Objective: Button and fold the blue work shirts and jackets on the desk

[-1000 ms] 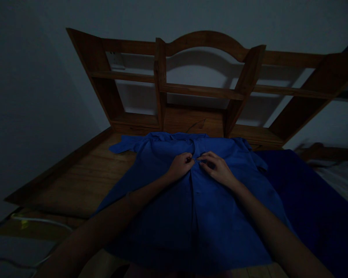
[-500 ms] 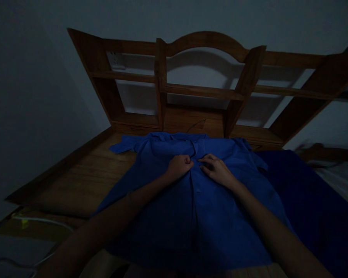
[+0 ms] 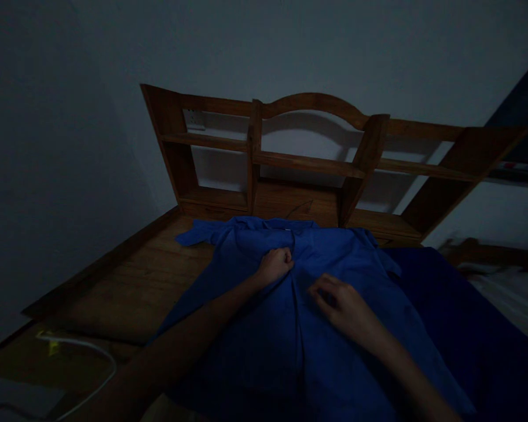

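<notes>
A blue shirt (image 3: 334, 258) lies spread on the wooden desk, collar toward the shelf and its front opening running down the middle. My left hand (image 3: 275, 265) is closed on the left edge of that opening, near the upper part. Lower and to the right, my right hand (image 3: 339, 302) is over the right front panel, its fingers curled and smeared by motion. Whether those fingers touch the cloth, I cannot make out. One sleeve stretches out at the far left.
A wooden shelf unit (image 3: 308, 164) stands at the back against the wall. Bare desk top (image 3: 145, 275) shows at left. Dark blue cloth (image 3: 449, 310) lies at right. A white cable (image 3: 101, 351) curves at lower left, and a socket (image 3: 196, 119) sits behind the shelf.
My right hand has moved away from the opening, down toward me. My left hand keeps its hold on the shirt edge. The view has tilted upward a little.
</notes>
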Motion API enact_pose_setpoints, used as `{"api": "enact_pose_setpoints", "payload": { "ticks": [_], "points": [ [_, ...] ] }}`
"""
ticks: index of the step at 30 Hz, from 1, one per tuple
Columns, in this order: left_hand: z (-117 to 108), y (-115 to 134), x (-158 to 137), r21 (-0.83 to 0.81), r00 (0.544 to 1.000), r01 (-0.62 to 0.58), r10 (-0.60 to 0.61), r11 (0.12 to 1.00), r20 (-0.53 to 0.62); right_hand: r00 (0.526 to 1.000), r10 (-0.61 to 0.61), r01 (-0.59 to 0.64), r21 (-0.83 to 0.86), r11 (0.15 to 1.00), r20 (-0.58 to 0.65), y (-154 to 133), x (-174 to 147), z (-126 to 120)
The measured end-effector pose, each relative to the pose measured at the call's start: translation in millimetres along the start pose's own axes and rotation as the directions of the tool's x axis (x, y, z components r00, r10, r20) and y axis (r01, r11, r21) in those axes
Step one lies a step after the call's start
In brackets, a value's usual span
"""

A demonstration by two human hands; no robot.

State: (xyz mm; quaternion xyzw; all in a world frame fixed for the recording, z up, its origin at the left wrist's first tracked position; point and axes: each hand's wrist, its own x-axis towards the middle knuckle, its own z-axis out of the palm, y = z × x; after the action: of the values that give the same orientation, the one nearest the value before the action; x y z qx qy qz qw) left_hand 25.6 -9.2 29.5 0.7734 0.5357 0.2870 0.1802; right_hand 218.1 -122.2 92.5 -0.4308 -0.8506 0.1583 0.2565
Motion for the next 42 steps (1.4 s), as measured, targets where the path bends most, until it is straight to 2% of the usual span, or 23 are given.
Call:
{"api": "enact_pose_setpoints", "payload": {
  "ticks": [5,8,10,12,14,17,20,22,24,26,30,33,36,42],
  "points": [
    [-4,6,-5,0.067,0.999,-0.051,0.051,0.996,0.003,0.975,0.178,-0.185,-0.039,0.982,-0.134,-13,-36,45],
    [-15,18,-13,0.13,0.996,-0.053,0.062,0.99,-0.071,0.966,0.19,-0.19,0.019,0.982,-0.177,-12,-41,55],
    [-27,27,-23,0.178,0.985,-0.055,0.083,0.982,-0.154,0.967,0.18,-0.169,0.072,0.983,-0.18,-10,-41,55],
    [-37,36,-39,0.191,0.977,-0.081,0.115,0.978,-0.177,0.968,0.177,-0.153,0.137,0.979,-0.178,-7,-42,52],
    [-43,41,-61,0.138,0.984,-0.132,0.147,0.982,-0.105,0.967,0.183,-0.143,0.216,0.966,-0.177,-4,-43,51],
    [-39,38,-92,-0.052,0.982,-0.143,0.148,0.988,0.115,0.961,0.205,-0.136,0.327,0.935,-0.185,2,-44,50],
    [-28,28,-105,-0.308,0.937,0.044,0.068,0.95,0.344,0.951,0.225,-0.129,0.387,0.913,-0.214,9,-45,51],
    [-22,21,-102,-0.415,0.903,0.157,0.04,0.896,0.428,0.949,0.224,-0.12,0.404,0.907,-0.222,12,-45,52],
    [-19,17,-93,-0.424,0.891,0.183,0.033,0.887,0.454,0.949,0.221,-0.114,0.408,0.906,-0.223,14,-46,53],
    [-19,17,-84,-0.36,0.878,0.176,0.019,0.916,0.479,0.946,0.222,-0.114,0.399,0.91,-0.237,14,-47,53],
    [-24,22,-77,-0.279,0.845,0.109,0.059,0.954,0.531,0.935,0.212,-0.101,0.359,0.928,-0.283,8,-49,48],
    [-27,25,-83,-0.281,0.87,0.051,0.096,0.958,0.484,0.946,0.159,-0.06,0.33,0.942,-0.282,0,-45,42],
    [-29,27,-88,-0.252,0.896,0.052,0.066,0.966,0.439,0.964,0.108,-0.028,0.307,0.951,-0.244,-6,-36,40],
    [-32,26,-89,-0.257,0.906,0.029,0.084,0.966,0.415,0.979,0.077,-0.017,0.305,0.952,-0.187,-3,-24,49]
  ]
}}
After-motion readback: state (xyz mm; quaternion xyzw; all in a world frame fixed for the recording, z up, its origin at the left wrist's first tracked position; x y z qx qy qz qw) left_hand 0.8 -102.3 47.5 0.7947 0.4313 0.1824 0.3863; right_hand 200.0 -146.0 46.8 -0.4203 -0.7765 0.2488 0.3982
